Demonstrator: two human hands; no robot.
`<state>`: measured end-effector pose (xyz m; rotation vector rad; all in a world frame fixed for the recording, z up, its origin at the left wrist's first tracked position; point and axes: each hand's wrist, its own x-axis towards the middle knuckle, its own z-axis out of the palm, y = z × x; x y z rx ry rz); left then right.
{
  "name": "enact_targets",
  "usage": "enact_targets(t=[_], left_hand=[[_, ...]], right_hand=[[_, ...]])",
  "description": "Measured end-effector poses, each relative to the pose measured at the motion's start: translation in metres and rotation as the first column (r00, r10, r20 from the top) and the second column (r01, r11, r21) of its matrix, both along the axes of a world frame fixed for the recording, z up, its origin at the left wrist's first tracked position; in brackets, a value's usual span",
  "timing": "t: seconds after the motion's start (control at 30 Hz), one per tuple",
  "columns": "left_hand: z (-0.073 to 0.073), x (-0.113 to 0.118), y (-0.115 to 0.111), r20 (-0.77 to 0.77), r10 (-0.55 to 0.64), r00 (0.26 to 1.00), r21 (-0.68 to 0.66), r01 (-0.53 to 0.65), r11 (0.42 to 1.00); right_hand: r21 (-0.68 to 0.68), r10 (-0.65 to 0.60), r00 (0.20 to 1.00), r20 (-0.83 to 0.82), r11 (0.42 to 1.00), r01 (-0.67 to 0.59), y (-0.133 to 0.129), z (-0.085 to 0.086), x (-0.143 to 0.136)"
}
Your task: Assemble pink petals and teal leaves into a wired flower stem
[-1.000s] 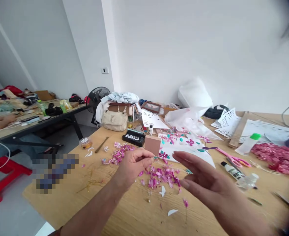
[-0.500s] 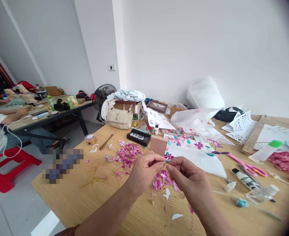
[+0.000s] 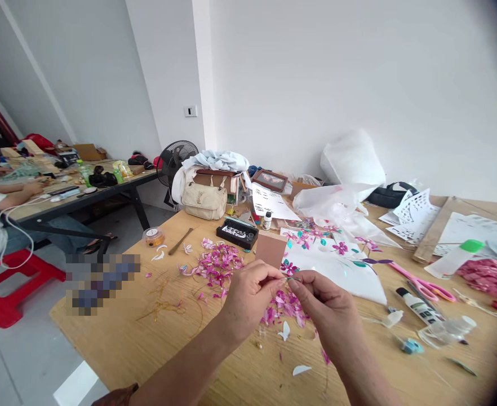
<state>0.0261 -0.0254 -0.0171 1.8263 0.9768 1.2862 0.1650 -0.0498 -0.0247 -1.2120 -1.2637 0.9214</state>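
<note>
— Pinching what, exactly, those two hands?

— A tiny thin piece point(image 3: 293, 278), greenish, too small to make out. The left hand point(image 3: 248, 299) grasps one end between thumb and fingertips, the right hand point(image 3: 324, 304) grasps the other end; the two hands meet just above the tabletop point(image 3: 189, 349).

— And where is that against the pile of pink petals?

— Right over it. The pink petals point(image 3: 284, 307) lie scattered on the tabletop directly under the hands, with a second heap point(image 3: 218, 265) just beyond the left hand.

— What else sits near the petals?

— Behind them, a white sheet with pink paper flowers point(image 3: 337, 265) and a small brown card point(image 3: 271, 249) standing at its edge. Farther back from the petals, a black box point(image 3: 236, 233) and a beige bag point(image 3: 204, 201). To the right of the petals, pink scissors point(image 3: 421, 281) and a glue tube point(image 3: 415, 304). Well to the left of the petals, a small round tub point(image 3: 154, 236). Far off left, another person's arm point(image 3: 14, 194) rests on a separate table.
</note>
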Motion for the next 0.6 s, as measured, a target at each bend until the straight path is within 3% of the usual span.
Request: enact_targets(t=[0.33, 0.6], left_hand=[[0.0033, 0.0039, -0.0035, 0.215, -0.095, 0.972, -0.293, 0.157, 0.943], [0.0017, 0.0053, -0.0016, 0.263, -0.031, 0.964, -0.317, 0.116, 0.941]], right_hand=[[0.065, -0.075, 0.996, -0.050, 0.995, 0.078, -0.0007, -0.0064, 0.0010], [0.025, -0.015, 0.994, -0.110, 1.000, 0.018, -0.0007, -0.0066, -0.0043]])
